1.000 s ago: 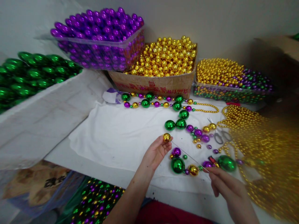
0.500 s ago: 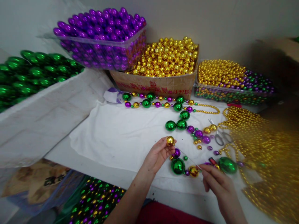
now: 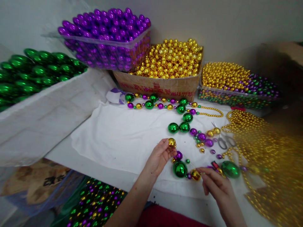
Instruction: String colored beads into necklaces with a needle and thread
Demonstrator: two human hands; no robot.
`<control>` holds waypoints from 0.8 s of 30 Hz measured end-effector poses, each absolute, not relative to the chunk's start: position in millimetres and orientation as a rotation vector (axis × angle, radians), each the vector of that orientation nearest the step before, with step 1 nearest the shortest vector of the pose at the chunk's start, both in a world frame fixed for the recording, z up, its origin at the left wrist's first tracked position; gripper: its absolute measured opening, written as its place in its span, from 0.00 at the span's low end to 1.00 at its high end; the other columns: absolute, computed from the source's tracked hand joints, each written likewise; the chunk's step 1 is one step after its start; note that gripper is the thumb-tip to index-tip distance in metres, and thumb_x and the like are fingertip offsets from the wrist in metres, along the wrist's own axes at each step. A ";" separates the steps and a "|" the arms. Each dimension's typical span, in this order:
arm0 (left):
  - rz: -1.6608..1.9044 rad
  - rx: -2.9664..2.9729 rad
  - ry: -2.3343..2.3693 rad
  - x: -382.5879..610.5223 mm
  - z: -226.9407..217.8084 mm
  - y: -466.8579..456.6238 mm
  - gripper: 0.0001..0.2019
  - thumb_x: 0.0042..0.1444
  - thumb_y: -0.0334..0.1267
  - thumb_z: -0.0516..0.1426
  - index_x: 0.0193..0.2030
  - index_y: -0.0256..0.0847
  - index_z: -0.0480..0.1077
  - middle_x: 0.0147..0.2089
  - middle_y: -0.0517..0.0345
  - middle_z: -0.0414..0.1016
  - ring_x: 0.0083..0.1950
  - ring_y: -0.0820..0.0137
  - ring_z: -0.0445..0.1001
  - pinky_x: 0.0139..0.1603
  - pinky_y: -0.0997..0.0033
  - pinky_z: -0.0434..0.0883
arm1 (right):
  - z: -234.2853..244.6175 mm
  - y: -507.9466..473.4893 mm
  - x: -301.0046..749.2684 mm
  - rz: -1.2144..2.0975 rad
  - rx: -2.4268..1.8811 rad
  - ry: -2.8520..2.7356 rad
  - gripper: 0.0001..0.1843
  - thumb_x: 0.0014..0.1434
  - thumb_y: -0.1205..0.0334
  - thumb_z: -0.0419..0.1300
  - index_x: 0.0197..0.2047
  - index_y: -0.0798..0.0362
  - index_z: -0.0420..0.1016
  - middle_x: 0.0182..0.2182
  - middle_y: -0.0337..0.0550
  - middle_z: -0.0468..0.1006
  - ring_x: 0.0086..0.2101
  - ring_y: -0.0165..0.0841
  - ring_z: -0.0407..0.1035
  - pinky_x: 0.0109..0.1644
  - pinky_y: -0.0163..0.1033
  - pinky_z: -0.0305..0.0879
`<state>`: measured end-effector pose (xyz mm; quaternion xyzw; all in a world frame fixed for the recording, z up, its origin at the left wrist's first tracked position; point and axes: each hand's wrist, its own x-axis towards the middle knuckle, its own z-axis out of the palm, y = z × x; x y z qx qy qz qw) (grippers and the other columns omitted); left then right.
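Observation:
My left hand [image 3: 159,157] pinches a small gold bead [image 3: 171,142] between thumb and fingertips, just above the white cloth [image 3: 123,138]. My right hand [image 3: 216,186] is closed in a pinch beside a gold bead [image 3: 195,174] and a large green bead [image 3: 180,168] of a partly strung strand; a thin thread seems to run between my hands, though it is hard to see. Another large green bead [image 3: 230,169] lies just right of my right hand. A finished strand of green, purple and gold beads [image 3: 165,105] lies further back on the cloth.
Behind stand a clear tub of purple beads [image 3: 106,37], a cardboard box of gold beads [image 3: 168,67] and a tray of small mixed beads [image 3: 234,85]. Green beads [image 3: 35,72] fill a box at left. Gold strands [image 3: 265,151] heap at right by scissors [image 3: 223,141].
My right hand has moved left along the thread towards the gold bead on the cloth. My left hand with its gold bead has shifted slightly right.

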<state>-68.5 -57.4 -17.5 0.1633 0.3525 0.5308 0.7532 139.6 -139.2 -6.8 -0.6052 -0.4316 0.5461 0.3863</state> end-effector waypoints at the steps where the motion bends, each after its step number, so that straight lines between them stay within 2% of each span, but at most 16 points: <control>1: 1.165 0.347 0.772 -68.3 -17.1 -57.4 0.11 0.55 0.39 0.61 0.43 0.36 0.71 0.38 0.53 0.74 0.34 0.72 0.73 0.37 0.71 0.72 | -7.3 -139.3 139.4 1.399 -1.542 -1.140 0.20 0.58 0.49 0.58 0.46 0.55 0.78 0.17 0.35 0.67 0.22 0.30 0.63 0.27 0.33 0.57; 4: 1.174 0.299 0.775 -67.2 -17.3 -57.4 0.14 0.55 0.40 0.61 0.47 0.36 0.71 0.37 0.54 0.73 0.33 0.73 0.73 0.37 0.71 0.72 | -6.1 -140.4 137.5 1.422 -1.554 -1.217 0.23 0.59 0.48 0.57 0.49 0.55 0.78 0.18 0.36 0.67 0.22 0.31 0.64 0.27 0.35 0.60; 11: 1.198 0.281 0.797 -67.1 -16.8 -56.3 0.11 0.54 0.37 0.62 0.42 0.34 0.73 0.40 0.51 0.76 0.35 0.72 0.73 0.37 0.72 0.72 | 0.0 -141.8 131.4 1.346 -1.605 -1.233 0.24 0.58 0.46 0.57 0.48 0.54 0.79 0.18 0.36 0.68 0.22 0.32 0.64 0.27 0.34 0.60; 16: 1.192 0.304 0.747 -71.0 -12.8 -55.3 0.14 0.55 0.36 0.61 0.48 0.34 0.73 0.45 0.47 0.76 0.37 0.72 0.74 0.40 0.72 0.72 | 0.2 -143.0 125.8 1.259 -1.602 -1.134 0.23 0.57 0.46 0.58 0.45 0.55 0.79 0.17 0.36 0.67 0.21 0.31 0.63 0.25 0.34 0.59; 20: 1.177 0.230 0.731 -71.0 -16.6 -54.7 0.12 0.57 0.34 0.58 0.47 0.32 0.73 0.42 0.47 0.77 0.36 0.72 0.74 0.39 0.72 0.73 | 6.0 -143.8 118.8 1.104 -1.612 -1.137 0.18 0.58 0.49 0.58 0.40 0.54 0.79 0.17 0.34 0.66 0.21 0.30 0.64 0.26 0.33 0.61; 24: 1.103 0.051 0.728 -66.4 -25.1 -54.2 0.08 0.60 0.35 0.55 0.39 0.31 0.72 0.39 0.46 0.77 0.33 0.73 0.75 0.36 0.74 0.74 | 16.4 -136.6 109.5 0.810 -1.576 -1.149 0.10 0.59 0.56 0.59 0.37 0.53 0.77 0.26 0.39 0.74 0.28 0.32 0.69 0.31 0.33 0.65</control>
